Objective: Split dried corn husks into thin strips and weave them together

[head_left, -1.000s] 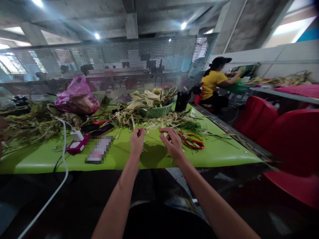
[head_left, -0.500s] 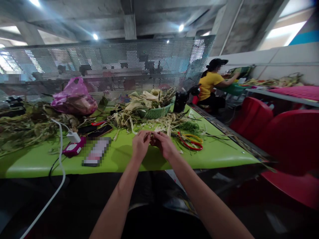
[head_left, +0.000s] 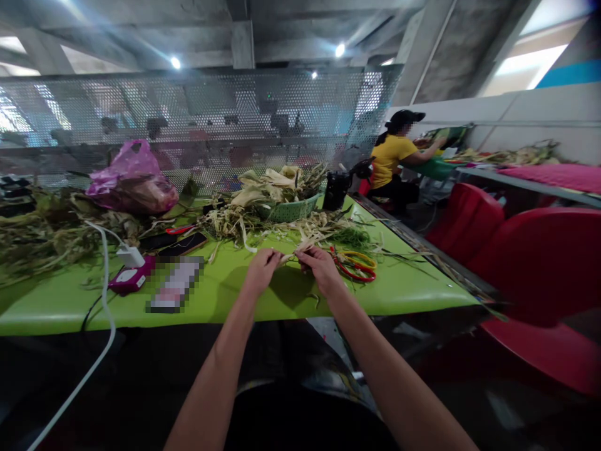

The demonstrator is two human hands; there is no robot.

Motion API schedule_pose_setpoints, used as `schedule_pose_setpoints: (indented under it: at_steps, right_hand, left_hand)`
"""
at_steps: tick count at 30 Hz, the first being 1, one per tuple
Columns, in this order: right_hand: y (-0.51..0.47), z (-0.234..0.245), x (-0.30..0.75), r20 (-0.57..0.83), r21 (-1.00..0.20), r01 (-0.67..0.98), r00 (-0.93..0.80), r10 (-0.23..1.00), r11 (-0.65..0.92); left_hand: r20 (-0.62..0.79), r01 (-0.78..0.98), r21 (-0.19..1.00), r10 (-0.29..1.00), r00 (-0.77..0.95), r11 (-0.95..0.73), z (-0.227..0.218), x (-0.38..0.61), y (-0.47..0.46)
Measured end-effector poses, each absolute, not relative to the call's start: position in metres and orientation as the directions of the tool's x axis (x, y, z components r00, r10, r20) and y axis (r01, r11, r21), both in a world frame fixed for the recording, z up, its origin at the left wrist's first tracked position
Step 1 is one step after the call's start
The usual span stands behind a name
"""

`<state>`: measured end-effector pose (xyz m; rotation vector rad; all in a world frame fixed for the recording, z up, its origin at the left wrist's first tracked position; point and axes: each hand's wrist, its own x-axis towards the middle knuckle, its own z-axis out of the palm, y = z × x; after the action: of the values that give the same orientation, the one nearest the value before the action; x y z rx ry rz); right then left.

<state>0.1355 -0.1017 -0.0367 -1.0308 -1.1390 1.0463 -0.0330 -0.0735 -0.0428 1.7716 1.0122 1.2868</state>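
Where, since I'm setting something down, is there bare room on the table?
Bare green shows between the left hand and the blurred device, and between the looped handles and near edge. Dried leaves and basket crowd the far side.

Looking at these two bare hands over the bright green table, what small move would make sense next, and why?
Perhaps easing both hands slightly apart to tension the thin, pale, dried plant strip. The left hand and right hand seem to pinch it from either side, with a short span showing between their fingertips, above the glossy green tabletop.
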Motion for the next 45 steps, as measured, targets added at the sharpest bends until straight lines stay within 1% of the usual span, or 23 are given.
schedule_pose_setpoints:
  at_steps: [4, 6, 8, 10, 13, 14, 15, 17, 19, 22, 25, 27, 29, 31, 33, 34, 36, 37, 39, 40, 42, 43, 45]
  right_hand:
    - [-0.103, -0.035, 0.133, 0.264, -0.957, -0.089, 0.119, 0.957, 0.275]
    - [-0.104, -0.034, 0.132, 0.29, -0.95, -0.073, 0.145, 0.946, 0.303]
    - [-0.105, -0.034, 0.131, 0.304, -0.945, -0.069, 0.163, 0.939, 0.318]
    - [-0.106, -0.033, 0.13, 0.303, -0.944, -0.084, 0.161, 0.939, 0.319]
    - [-0.107, -0.034, 0.13, 0.295, -0.944, -0.112, 0.135, 0.946, 0.311]
    - [-0.107, -0.035, 0.13, 0.295, -0.945, -0.109, 0.13, 0.947, 0.309]
    - [-0.108, -0.035, 0.13, 0.295, -0.946, -0.099, 0.127, 0.947, 0.308]
    - [-0.107, -0.036, 0.131, 0.297, -0.95, -0.064, 0.126, 0.947, 0.307]
    - [-0.107, -0.036, 0.132, 0.293, -0.954, -0.035, 0.126, 0.948, 0.299]
    - [-0.106, -0.036, 0.133, 0.27, -0.961, -0.018, 0.134, 0.954, 0.274]
    - [-0.105, -0.036, 0.133, 0.239, -0.971, 0.006, 0.156, 0.959, 0.241]
    - [-0.104, -0.037, 0.133, 0.222, -0.975, 0.018, 0.162, 0.962, 0.222]
    - [-0.103, -0.038, 0.132, 0.209, -0.978, 0.019, 0.158, 0.965, 0.208]
    - [-0.103, -0.039, 0.132, 0.2, -0.98, 0.014, 0.155, 0.967, 0.201]
    - [-0.103, -0.038, 0.131, 0.199, -0.98, 0.007, 0.155, 0.968, 0.2]
    - [-0.104, -0.037, 0.131, 0.2, -0.98, 0.005, 0.157, 0.967, 0.201]
    - [-0.106, -0.035, 0.132, 0.209, -0.977, -0.011, 0.155, 0.966, 0.213]
    - [-0.106, -0.035, 0.132, 0.219, -0.974, -0.027, 0.15, 0.964, 0.226]
    - [-0.107, -0.033, 0.132, 0.253, -0.962, -0.071, 0.142, 0.957, 0.265]
    - [-0.107, -0.032, 0.132, 0.271, -0.954, -0.092, 0.14, 0.952, 0.285]
    - [-0.108, -0.032, 0.131, 0.302, -0.941, -0.112, 0.142, 0.943, 0.318]
    - [-0.108, -0.031, 0.131, 0.313, -0.938, -0.112, 0.142, 0.939, 0.329]
    - [-0.109, -0.03, 0.13, 0.329, -0.932, -0.109, 0.144, 0.933, 0.346]
  left_hand:
    - [0.227, -0.006, 0.973, 0.957, 0.18, -0.23, -0.04, -0.035, -0.078]
    - [0.158, -0.125, 0.983, 0.97, 0.182, -0.137, -0.037, -0.036, -0.084]
    - [0.129, -0.205, 0.975, 0.964, 0.232, -0.081, -0.034, -0.037, -0.09]
    - [0.11, -0.242, 0.97, 0.945, 0.309, -0.034, -0.032, -0.037, -0.094]
    - [0.071, -0.241, 0.97, 0.9, 0.43, 0.039, -0.031, -0.036, -0.095]
    - [0.08, -0.242, 0.97, 0.9, 0.429, 0.029, -0.031, -0.036, -0.094]
    - [0.112, -0.248, 0.969, 0.913, 0.392, -0.012, -0.031, -0.037, -0.093]
    - [0.222, -0.237, 0.958, 0.941, 0.256, -0.162, -0.031, -0.036, -0.091]
    - [0.337, -0.152, 0.937, 0.925, 0.172, -0.314, -0.032, -0.035, -0.09]
    - [0.465, 0.048, 0.872, 0.857, 0.222, -0.486, -0.033, -0.031, -0.092]
    - [0.57, 0.17, 0.765, 0.776, 0.27, -0.621, -0.034, -0.025, -0.096]
    - [0.606, 0.217, 0.714, 0.743, 0.283, -0.665, -0.034, -0.023, -0.097]
    - [0.611, 0.267, 0.688, 0.737, 0.289, -0.675, -0.034, -0.022, -0.097]
    - [0.603, 0.311, 0.683, 0.751, 0.27, -0.661, -0.035, -0.02, -0.095]
    - [0.588, 0.312, 0.703, 0.769, 0.25, -0.639, -0.037, -0.018, -0.093]
    - [0.573, 0.286, 0.729, 0.783, 0.242, -0.622, -0.037, -0.018, -0.092]
    - [0.505, 0.165, 0.822, 0.831, 0.234, -0.545, -0.037, -0.017, -0.091]
    - [0.451, 0.075, 0.876, 0.863, 0.227, -0.477, -0.037, -0.017, -0.091]
    - [0.298, -0.119, 0.953, 0.926, 0.232, -0.277, -0.035, -0.019, -0.092]
    - [0.211, -0.2, 0.966, 0.944, 0.254, -0.162, -0.034, -0.02, -0.092]
    - [0.053, -0.295, 0.954, 0.945, 0.322, 0.047, -0.032, -0.024, -0.092]
    - [-0.009, -0.317, 0.939, 0.933, 0.359, 0.131, -0.031, -0.025, -0.091]
    - [-0.082, -0.339, 0.911, 0.907, 0.412, 0.236, -0.029, -0.027, -0.09]
